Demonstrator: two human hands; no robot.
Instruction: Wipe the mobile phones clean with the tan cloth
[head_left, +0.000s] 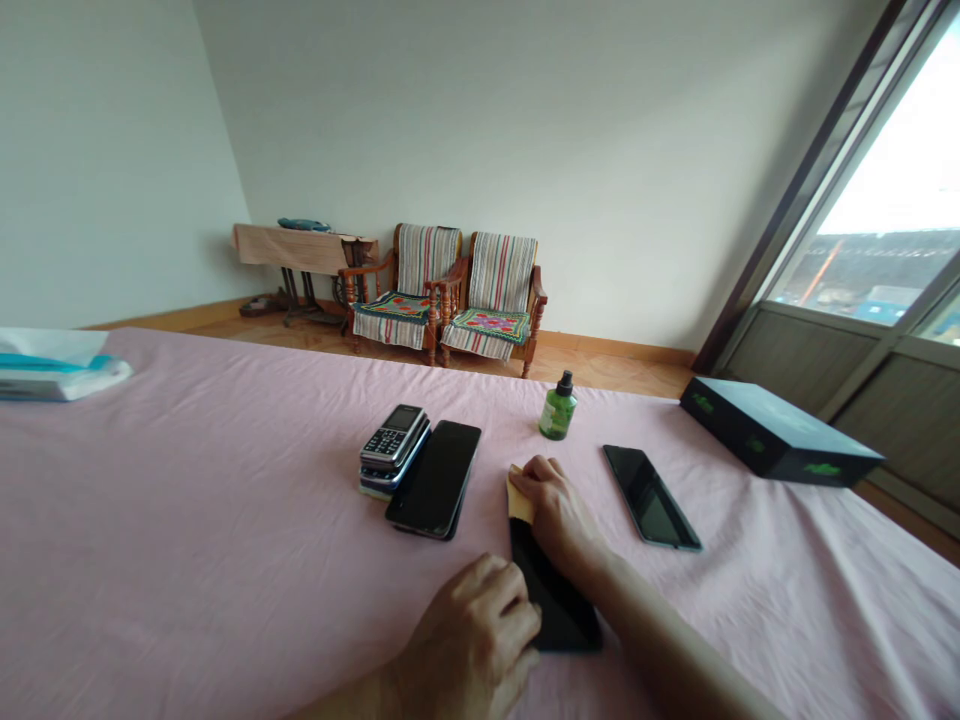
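Note:
A black touchscreen device (559,600), a phone or small tablet, lies flat on the pink cloth in front of me. My left hand (472,630) is curled at its near left edge, fingers closed on it; the fingertips are partly hidden. At the far end, my right hand (551,500) pinches a folded yellow cloth (519,500) and presses it onto the device. Part of the screen is covered by my right hand and forearm. Left of it lies a black smartphone (436,478) on top of another flat dark item, beside a stack topped by a keypad phone (394,437).
A green spray bottle (558,408) stands beyond my right hand. Another dark touchscreen device (651,497) lies to the right, near a black box (772,430). A tissue pack (60,375) sits at the far left. Two wooden chairs (491,290) stand beyond the pink-covered surface (225,520).

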